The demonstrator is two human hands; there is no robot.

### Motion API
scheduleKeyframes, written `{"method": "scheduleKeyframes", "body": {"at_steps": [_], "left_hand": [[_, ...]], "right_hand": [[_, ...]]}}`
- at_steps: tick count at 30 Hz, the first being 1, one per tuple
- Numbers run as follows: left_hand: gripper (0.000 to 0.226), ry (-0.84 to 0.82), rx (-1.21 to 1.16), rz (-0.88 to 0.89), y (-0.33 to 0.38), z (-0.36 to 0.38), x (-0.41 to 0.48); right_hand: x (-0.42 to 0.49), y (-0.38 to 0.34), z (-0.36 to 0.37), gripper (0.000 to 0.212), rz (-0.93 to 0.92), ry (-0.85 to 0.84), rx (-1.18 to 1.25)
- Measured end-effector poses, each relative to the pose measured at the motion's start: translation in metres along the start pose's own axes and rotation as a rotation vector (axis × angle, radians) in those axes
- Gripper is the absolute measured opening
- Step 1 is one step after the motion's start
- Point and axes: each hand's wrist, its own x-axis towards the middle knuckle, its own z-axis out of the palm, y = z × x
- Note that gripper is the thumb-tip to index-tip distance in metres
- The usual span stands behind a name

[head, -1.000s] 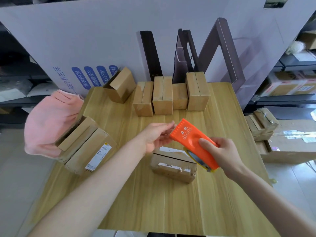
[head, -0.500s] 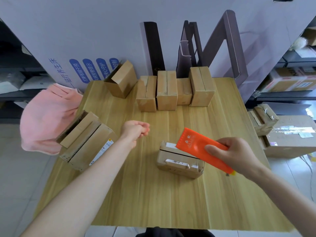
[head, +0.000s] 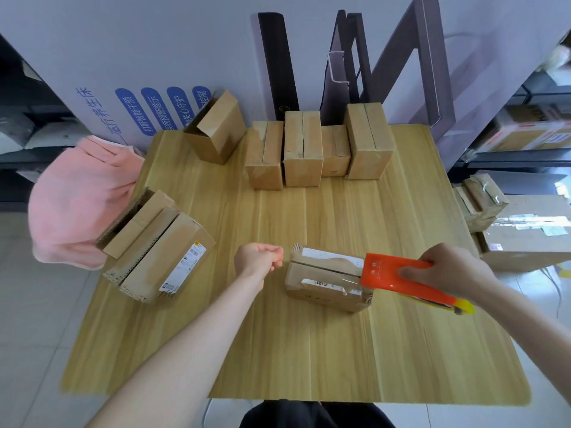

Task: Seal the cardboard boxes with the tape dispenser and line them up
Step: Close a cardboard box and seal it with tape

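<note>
Blue Chinese lettering on the white carton (head: 154,50) behind; the logo on the orange tape dispenser (head: 392,273) is unreadable. Right hand (head: 448,270) grips it on the cardboard box (head: 321,282), left hand (head: 258,261) is alongside with fingers (head: 276,252) curled into a fist.

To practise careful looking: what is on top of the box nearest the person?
The orange tape dispenser, gripped by the right hand, lies over the right end of the box; white labels show on top. The top beneath the dispenser is covered.
</note>
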Motion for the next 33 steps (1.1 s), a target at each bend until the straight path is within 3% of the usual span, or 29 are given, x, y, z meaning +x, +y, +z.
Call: {"method": "scheduleKeyframes", "body": {"at_steps": [9,13,17,22,23,25,26,28,31,33], "left_hand": [[0.01,0.092,0.042,-0.06,-0.027,0.025,0.008],[0.014,0.146,0.23,0.063,-0.031,0.034,0.002],[0.025,0.084,0.504,0.155,-0.032,0.036,-0.001],[0.032,0.02,0.342,-0.057,-0.035,0.045,-0.001],[0.031,0.096,0.331,0.0,-0.035,0.046,-0.003],[0.032,0.249,0.391,0.346,-0.034,0.051,-0.009],[0.032,0.244,0.425,0.57,-0.03,0.057,-0.012],[0.029,0.071,0.536,0.882,-0.019,0.08,-0.017],[0.029,-0.175,0.726,0.927,-0.01,0.116,-0.021],[0.04,-0.169,0.864,0.909,-0.017,0.128,-0.017]], "right_hand": [[0.013,-0.012,0.021,0.037,0.044,-0.007,-0.084],[0.015,-0.018,0.027,0.038,0.057,-0.003,-0.11],[0.018,-0.022,0.027,0.04,0.054,-0.003,-0.126],[0.021,-0.017,0.03,0.041,0.042,0.012,-0.11],[0.021,-0.015,0.031,0.041,0.04,0.012,-0.1],[0.022,-0.012,0.033,0.041,0.035,0.015,-0.08],[0.022,-0.01,0.034,0.041,0.033,0.016,-0.074],[0.023,-0.007,0.036,0.041,0.025,0.018,-0.059],[0.024,0.0,0.038,0.039,0.0,0.02,-0.022],[0.025,0.007,0.042,0.036,-0.031,0.003,0.009]]}}
